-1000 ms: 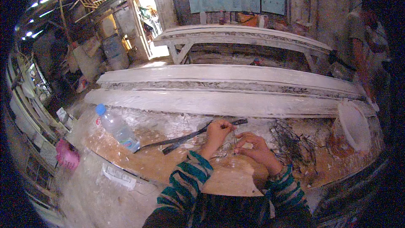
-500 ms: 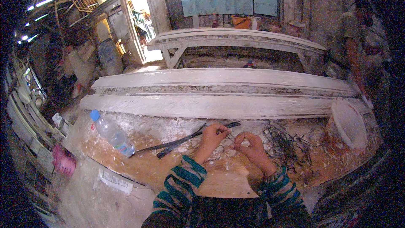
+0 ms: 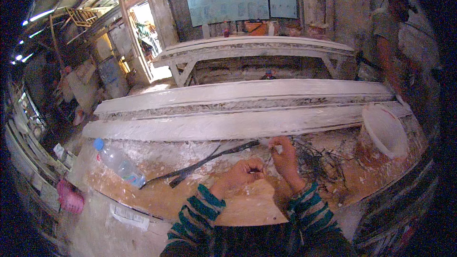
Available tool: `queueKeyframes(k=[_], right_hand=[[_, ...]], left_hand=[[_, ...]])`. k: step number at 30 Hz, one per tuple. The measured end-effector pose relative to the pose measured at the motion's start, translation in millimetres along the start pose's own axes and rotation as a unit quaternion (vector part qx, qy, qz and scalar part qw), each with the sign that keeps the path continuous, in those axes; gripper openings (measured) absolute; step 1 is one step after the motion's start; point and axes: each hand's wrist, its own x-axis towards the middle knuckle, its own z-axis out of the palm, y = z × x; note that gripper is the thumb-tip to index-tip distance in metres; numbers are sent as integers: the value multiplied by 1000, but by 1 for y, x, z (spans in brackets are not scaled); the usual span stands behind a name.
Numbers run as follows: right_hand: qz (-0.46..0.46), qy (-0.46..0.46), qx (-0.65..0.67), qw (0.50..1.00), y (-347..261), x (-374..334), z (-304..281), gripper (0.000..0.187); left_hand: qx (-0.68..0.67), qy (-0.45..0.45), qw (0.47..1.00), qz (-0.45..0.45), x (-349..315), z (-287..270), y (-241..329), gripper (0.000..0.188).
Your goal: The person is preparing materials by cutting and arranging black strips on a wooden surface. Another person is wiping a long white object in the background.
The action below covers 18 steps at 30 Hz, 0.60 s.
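Observation:
Over the work table's bare brown top, my left hand [image 3: 242, 172] is closed in a pinch, with its fingertips near the middle. My right hand [image 3: 284, 156] pinches a little higher and to the right. A thin dark strand [image 3: 267, 161] runs between the fingertips of both hands; its exact material is too small to make out. Just right of my right hand lies a tangled heap of thin black strands [image 3: 326, 164]. Long flat black strips [image 3: 202, 161] lie on the table to the left, reaching behind my left hand.
Left stands a tilted clear plastic bottle [image 3: 119, 163] with a blue cap. A whitish bucket [image 3: 383, 133] leans at the right. Long white-coated boards [image 3: 228, 121] cross the table's far side. Another white bench [image 3: 257, 50] stands beyond. A person [image 3: 390, 43] is at the far right.
My right hand has risen and moved away from me, while my left hand has dropped lower, with the strand stretched between them. The whole view has shifted slightly.

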Motion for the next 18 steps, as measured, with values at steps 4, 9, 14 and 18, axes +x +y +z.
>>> queueKeyframes(k=[4,9,14,18], right_hand=[[38,-34,90,995,-1,1,-1,12],[28,-36,63,997,-11,3,-4,10],[-73,24,-87,993,-14,-2,2,9],[51,-41,36,997,-9,-5,9,8]], left_hand=[[-46,-23,997,59,2,10,-6,12],[-10,4,1000,-27,-4,8,-2,11],[12,34,998,56,-8,1,5,10],[-80,231,969,18,-11,-24,18,12]])
